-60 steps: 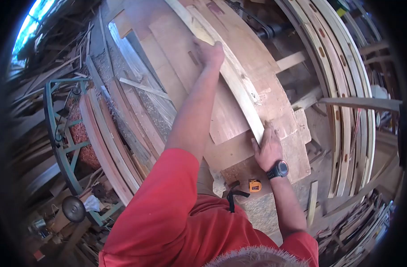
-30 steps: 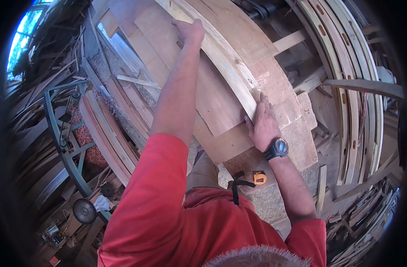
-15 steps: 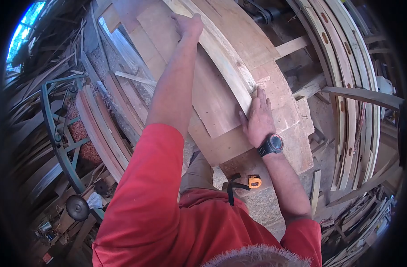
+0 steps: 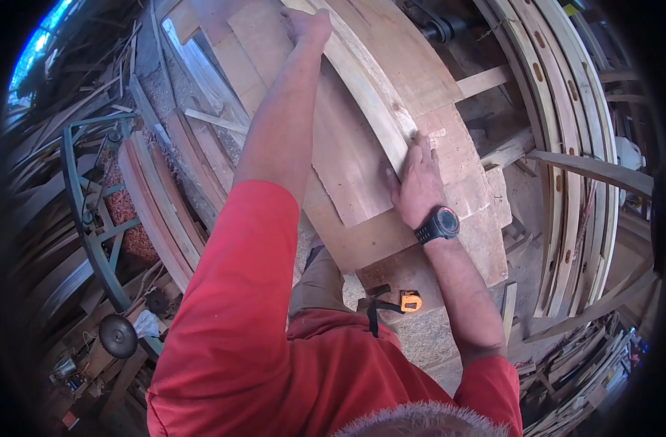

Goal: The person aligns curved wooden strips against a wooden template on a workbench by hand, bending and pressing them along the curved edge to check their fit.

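Observation:
A long, pale wooden plank [image 4: 369, 80] lies across flat plywood sheets [image 4: 355, 182], running from the top of the view toward its near end at the middle right. My left hand [image 4: 309, 28] is at the far part of the plank, its fingers closed against the edge. At the near end, my right hand [image 4: 419, 182] straddles the plank, thumb on one side and fingers along the other. A dark wristwatch [image 4: 441, 223] is on the right wrist. The undersides of both grips are hidden.
An orange tape measure [image 4: 411, 301] lies near the sheets' front edge, close to my body. Curved timbers with slots [image 4: 559, 182] stand at the right. A green metal frame [image 4: 77, 182], several boards [image 4: 155, 204] and a round saw blade [image 4: 118, 336] are at the left.
Both hands and the plank have shifted slightly away from my body over the sheets. My grip looks the same, and the view has moved a little.

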{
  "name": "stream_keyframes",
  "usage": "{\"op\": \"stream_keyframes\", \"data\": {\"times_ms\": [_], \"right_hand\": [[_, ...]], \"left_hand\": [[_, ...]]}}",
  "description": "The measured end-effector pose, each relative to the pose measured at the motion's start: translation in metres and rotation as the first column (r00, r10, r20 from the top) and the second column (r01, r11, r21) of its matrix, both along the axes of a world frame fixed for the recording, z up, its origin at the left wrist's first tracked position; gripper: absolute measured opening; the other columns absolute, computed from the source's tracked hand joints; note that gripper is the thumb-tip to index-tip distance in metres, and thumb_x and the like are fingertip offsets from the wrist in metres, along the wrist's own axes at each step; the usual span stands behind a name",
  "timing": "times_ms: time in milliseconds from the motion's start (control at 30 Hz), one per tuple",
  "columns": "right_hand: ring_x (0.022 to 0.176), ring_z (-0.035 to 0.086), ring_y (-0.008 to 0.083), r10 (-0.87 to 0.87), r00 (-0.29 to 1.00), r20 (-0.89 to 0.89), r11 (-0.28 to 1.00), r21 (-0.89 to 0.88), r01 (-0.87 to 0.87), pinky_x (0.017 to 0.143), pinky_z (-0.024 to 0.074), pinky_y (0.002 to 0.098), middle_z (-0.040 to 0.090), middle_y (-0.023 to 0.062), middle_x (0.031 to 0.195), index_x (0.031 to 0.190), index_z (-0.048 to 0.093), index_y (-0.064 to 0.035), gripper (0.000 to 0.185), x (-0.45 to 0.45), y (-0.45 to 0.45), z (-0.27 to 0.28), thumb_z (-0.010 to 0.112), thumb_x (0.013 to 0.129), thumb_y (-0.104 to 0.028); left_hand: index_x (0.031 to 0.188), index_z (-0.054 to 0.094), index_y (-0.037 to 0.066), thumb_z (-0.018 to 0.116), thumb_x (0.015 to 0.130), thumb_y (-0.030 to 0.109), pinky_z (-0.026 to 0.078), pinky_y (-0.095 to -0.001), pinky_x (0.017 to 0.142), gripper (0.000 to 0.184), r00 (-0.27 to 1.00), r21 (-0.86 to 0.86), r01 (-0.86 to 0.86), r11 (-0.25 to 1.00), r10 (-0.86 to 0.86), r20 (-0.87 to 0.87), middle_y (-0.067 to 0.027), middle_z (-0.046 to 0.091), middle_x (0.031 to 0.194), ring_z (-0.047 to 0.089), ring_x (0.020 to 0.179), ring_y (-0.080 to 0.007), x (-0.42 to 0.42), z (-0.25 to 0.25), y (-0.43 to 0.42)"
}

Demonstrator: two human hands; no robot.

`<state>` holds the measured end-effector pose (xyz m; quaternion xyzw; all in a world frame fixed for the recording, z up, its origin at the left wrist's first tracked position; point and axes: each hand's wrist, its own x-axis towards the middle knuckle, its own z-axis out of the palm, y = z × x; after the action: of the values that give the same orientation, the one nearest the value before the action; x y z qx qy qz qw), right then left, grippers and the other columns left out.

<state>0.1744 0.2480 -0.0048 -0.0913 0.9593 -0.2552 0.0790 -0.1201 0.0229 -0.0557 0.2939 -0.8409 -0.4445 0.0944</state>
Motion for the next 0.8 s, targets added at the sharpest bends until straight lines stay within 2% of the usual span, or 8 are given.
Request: {"op": "stream_keyframes", "data": {"times_ms": [133,233,300,333,400,600,700,800], "right_hand": [[0.137,0.041,0.0487,-0.006,1.000,-0.017,1.000,0.019,0.006,0.118,0.0313,0.0553,0.039,0.0350,0.146,0.124,0.043,0.0121,0.050,-0.008,-0.005,-0.003,0.069,0.090,-0.015],[0.137,0.041,0.0483,-0.007,1.000,-0.013,1.000,0.029,0.007,0.118,0.0314,0.0553,0.040,0.0347,0.145,0.125,0.042,0.0120,0.051,-0.013,-0.009,-0.002,0.068,0.090,-0.015],[0.138,0.041,0.0479,-0.014,1.000,-0.021,0.998,0.053,0.015,0.118,0.0313,0.0551,0.041,0.0346,0.145,0.125,0.042,0.0121,0.052,-0.015,-0.013,-0.002,0.068,0.089,-0.015],[0.138,0.041,0.0475,-0.011,0.999,-0.035,0.997,0.076,0.013,0.119,0.0312,0.0550,0.041,0.0345,0.144,0.126,0.042,0.0122,0.053,-0.018,-0.014,-0.001,0.068,0.089,-0.015],[0.138,0.041,0.0470,-0.014,1.000,-0.010,0.998,0.060,0.014,0.119,0.0309,0.0548,0.042,0.0343,0.144,0.126,0.041,0.0123,0.053,-0.023,-0.015,-0.002,0.068,0.089,-0.014],[0.136,0.043,0.0464,-0.020,1.000,-0.001,1.000,0.016,0.020,0.119,0.0313,0.0540,0.045,0.0330,0.140,0.127,0.041,0.0123,0.054,-0.031,-0.019,-0.003,0.069,0.088,-0.013],[0.132,0.045,0.0468,-0.022,1.000,-0.016,1.000,0.010,0.022,0.118,0.0330,0.0532,0.046,0.0325,0.138,0.127,0.041,0.0121,0.055,-0.033,-0.021,-0.005,0.070,0.087,-0.013],[0.128,0.048,0.0470,-0.019,1.000,-0.010,1.000,0.003,0.019,0.116,0.0356,0.0521,0.048,0.0321,0.136,0.129,0.041,0.0118,0.056,-0.037,-0.023,-0.004,0.070,0.087,-0.013]], "left_hand": [[0.139,0.026,-0.013,0.078,0.076,0.023,0.050,-0.0435,0.105,0.089,0.999,-0.032,-0.015,0.999,0.014,-0.045,-0.0329,0.054,0.131,0.059,0.121,-0.0434,-0.013,-0.009,-0.009],[0.143,0.023,-0.014,0.080,0.077,0.023,0.047,-0.0419,0.108,0.095,1.000,0.072,0.013,0.997,-0.011,-0.023,-0.0321,0.051,0.136,0.056,0.125,-0.0417,-0.019,-0.013,-0.016],[0.146,0.032,-0.008,0.070,0.087,0.022,0.043,-0.0438,0.112,0.077,0.982,0.015,0.081,0.997,-0.078,-0.173,-0.0317,0.051,0.142,0.052,0.132,-0.0451,-0.027,-0.020,-0.020],[0.146,0.032,-0.008,0.070,0.087,0.022,0.043,-0.0438,0.112,0.077,0.982,0.015,0.086,0.996,-0.082,-0.173,-0.0317,0.051,0.142,0.052,0.132,-0.0451,-0.033,-0.025,-0.022],[0.142,0.031,-0.016,0.072,0.084,0.023,0.045,-0.0420,0.109,0.080,0.985,0.017,0.058,0.998,-0.055,-0.165,-0.0324,0.053,0.138,0.055,0.129,-0.0424,-0.039,-0.033,-0.028],[0.143,0.032,-0.014,0.070,0.085,0.022,0.044,-0.0407,0.111,0.079,0.952,-0.054,0.097,0.994,-0.108,-0.286,-0.0315,0.052,0.141,0.054,0.131,-0.0396,-0.052,-0.039,-0.035],[0.144,0.032,-0.014,0.069,0.085,0.020,0.043,-0.0399,0.112,0.077,0.957,0.033,0.096,0.995,-0.083,-0.277,-0.0319,0.049,0.143,0.052,0.133,-0.0389,-0.050,-0.034,-0.034],[0.145,0.029,-0.014,0.068,0.085,0.018,0.043,-0.0398,0.112,0.078,0.949,0.008,0.080,0.997,-0.074,-0.306,-0.0321,0.048,0.145,0.051,0.135,-0.0384,-0.055,-0.036,-0.034]]}}
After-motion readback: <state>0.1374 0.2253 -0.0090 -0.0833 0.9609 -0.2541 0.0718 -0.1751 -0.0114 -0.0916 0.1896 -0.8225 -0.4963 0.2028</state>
